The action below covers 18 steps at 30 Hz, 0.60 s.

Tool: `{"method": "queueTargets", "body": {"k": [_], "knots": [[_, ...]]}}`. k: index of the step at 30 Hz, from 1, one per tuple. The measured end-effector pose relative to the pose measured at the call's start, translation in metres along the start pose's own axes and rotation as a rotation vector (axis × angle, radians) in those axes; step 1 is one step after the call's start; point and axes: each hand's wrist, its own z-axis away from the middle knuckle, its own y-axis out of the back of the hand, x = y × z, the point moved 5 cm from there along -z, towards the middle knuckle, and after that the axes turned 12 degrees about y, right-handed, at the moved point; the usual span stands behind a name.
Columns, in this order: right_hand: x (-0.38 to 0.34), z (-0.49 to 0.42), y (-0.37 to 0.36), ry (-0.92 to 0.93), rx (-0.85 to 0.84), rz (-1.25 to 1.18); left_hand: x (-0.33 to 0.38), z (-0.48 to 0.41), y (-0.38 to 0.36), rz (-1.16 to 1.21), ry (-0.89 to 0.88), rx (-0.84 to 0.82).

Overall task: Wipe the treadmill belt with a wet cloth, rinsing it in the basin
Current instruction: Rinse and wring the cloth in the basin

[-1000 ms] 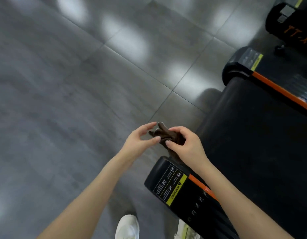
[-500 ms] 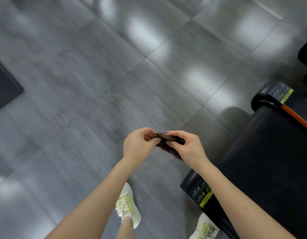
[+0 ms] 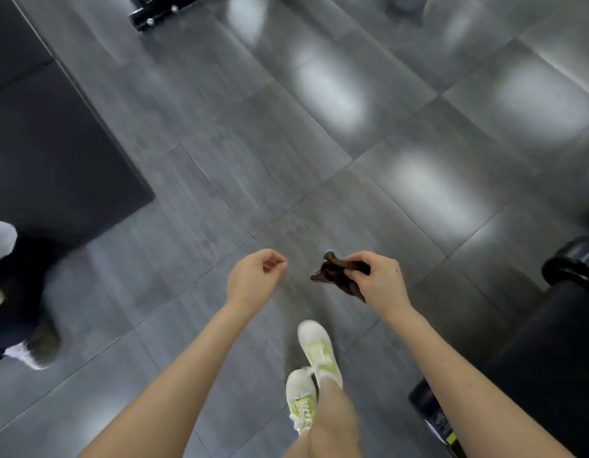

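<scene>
— State of the right hand (image 3: 380,282)?
— Gripping the cloth (image 3: 331,274). Thumb and fingers (image 3: 360,257) curled, pressed close together, pinching the fabric near one end.
— And the cloth?
— Dark brown, crumpled into a bunch. Sticking out to the left of those fingertips, with a tail hanging under the palm. Held in the air over the grey tiled floor (image 3: 220,180), touching nothing but that hand.
— Now the left hand (image 3: 255,280)?
— Holding nothing. Fingers (image 3: 275,259) loosely curled toward the palm, thumb close to the forefinger, not spread. Level with the right fingers, apart from them, with bare floor showing between the left fingertips and the free end of the cloth.
— Whereabouts of the treadmill (image 3: 517,375)?
— Well to the right of the right knuckles, at the frame's edge. Black belt (image 3: 557,335) and rounded end cover (image 3: 570,262) in view, a yellow-edged label (image 3: 446,429) lower down. Touched by neither hand.
— Anything below the fingers?
— Bare forearms (image 3: 174,385), then a pair of white shoes (image 3: 316,348) with yellow-green trim, set one ahead of the other on the tiles.
— Far left of the left fingers?
— A black mat (image 3: 61,153) lying on the floor. Nearer the frame's edge, another person's dark trouser leg and shoe (image 3: 35,350), blurred.
— Beyond the fingertips, up top?
— Some black equipment (image 3: 154,13) with metal bolts; too little shown to name it.
</scene>
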Motion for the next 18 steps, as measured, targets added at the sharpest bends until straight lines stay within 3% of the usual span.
{"method": "queueTargets", "body": {"k": [8,18], "knots": [[-0.052,-0.104,0.013,-0.062,0.018,0.065,0.030,-0.064,0.103,0.039,0.038,-0.003],[-0.127,-0.297,0.077,-0.084,0.112,0.120,0.170,-0.215,0.230,0.012,-0.076,0.030]]}}
